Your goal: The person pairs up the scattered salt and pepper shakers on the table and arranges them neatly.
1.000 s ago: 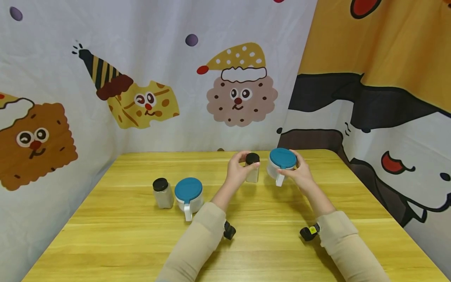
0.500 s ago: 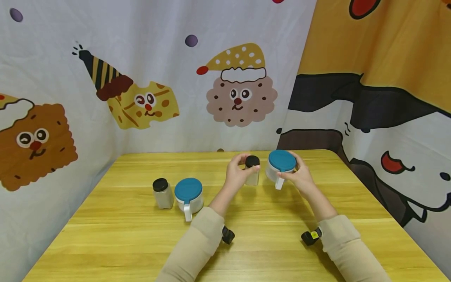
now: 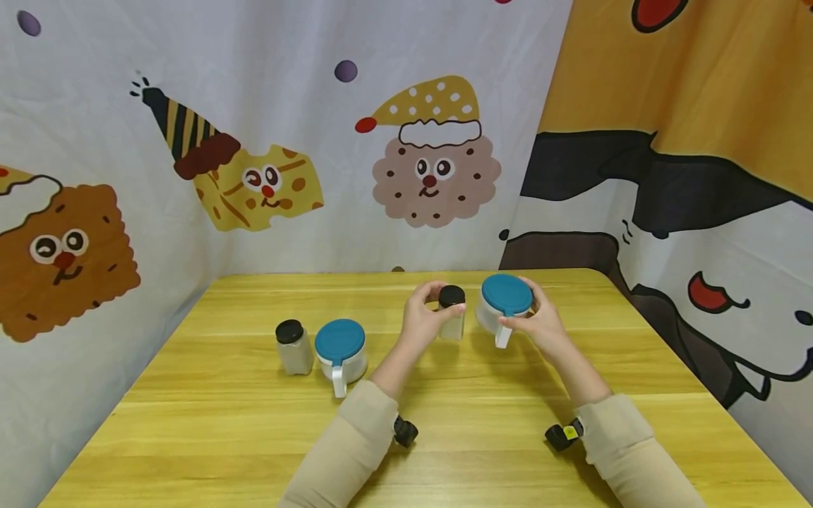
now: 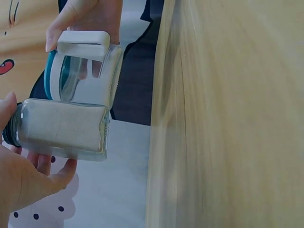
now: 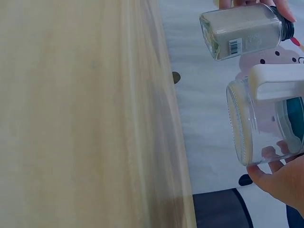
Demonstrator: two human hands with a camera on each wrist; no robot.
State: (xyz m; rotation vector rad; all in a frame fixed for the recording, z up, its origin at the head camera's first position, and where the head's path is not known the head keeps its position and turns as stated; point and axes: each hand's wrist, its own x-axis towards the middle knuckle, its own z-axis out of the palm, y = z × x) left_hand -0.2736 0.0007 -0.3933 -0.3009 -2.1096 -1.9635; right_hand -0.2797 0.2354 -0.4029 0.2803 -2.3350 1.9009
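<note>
My left hand (image 3: 419, 319) grips a small clear square jar (image 3: 452, 329) with a black screw lid, full of pale powder; its thumb lies across the front by the lid. My right hand (image 3: 543, 322) holds a clear glass canister (image 3: 488, 317) with a blue lid and a white handle, fingers round its side. Both wrist views show the powder jar (image 4: 64, 128) and the handled canister (image 5: 261, 123) raised off the table, side by side. A little powder-coloured matter shows low in the canister.
A second black-lidded jar (image 3: 295, 356) and a second blue-lidded canister (image 3: 349, 368) stand close together on the left of the wooden table (image 3: 209, 437). Behind the table hangs a printed curtain (image 3: 286, 261).
Both hands have drawn slightly toward me, bringing the held jar and canister a little lower in the head view. The left-side pair stays put.
</note>
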